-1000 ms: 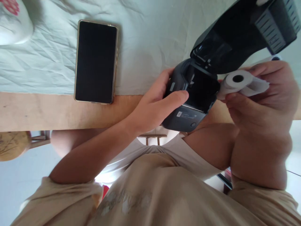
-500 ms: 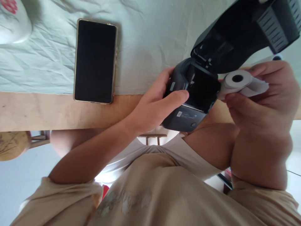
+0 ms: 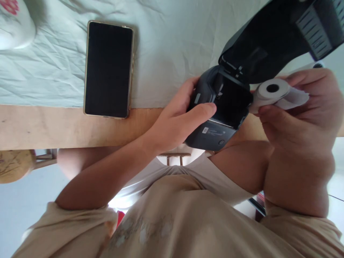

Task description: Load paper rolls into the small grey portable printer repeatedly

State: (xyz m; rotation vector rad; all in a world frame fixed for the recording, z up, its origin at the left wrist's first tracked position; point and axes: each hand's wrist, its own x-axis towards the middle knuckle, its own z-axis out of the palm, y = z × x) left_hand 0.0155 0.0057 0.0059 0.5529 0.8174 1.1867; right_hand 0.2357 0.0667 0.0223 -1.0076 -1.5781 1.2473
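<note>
My left hand (image 3: 180, 116) grips the left side of a dark receipt printer (image 3: 208, 134), its thumb lying over the rim of the paper bay. The printer's black lid (image 3: 258, 50) is swung up and back, so the dark bay (image 3: 229, 102) lies exposed, with no roll visible in it. Just right of the bay, my right hand (image 3: 306, 111) pinches a white paper roll (image 3: 271, 91) between thumb and fingers. The roll's dark core hole faces up, and a loose tail of paper (image 3: 297, 98) sticks out to the right.
A black-screened tablet in a clear case (image 3: 109, 70) lies on the pale green cloth (image 3: 172, 46), overlapping the wooden table edge (image 3: 53, 127). A white object with red marks (image 3: 16, 27) stands at upper left. Another white roll (image 3: 309, 67) partly shows behind my right hand. A stool (image 3: 16, 166) is at left.
The paper roll and my right hand have shifted very slightly to the right. My left hand and the printer hold practically the same position.
</note>
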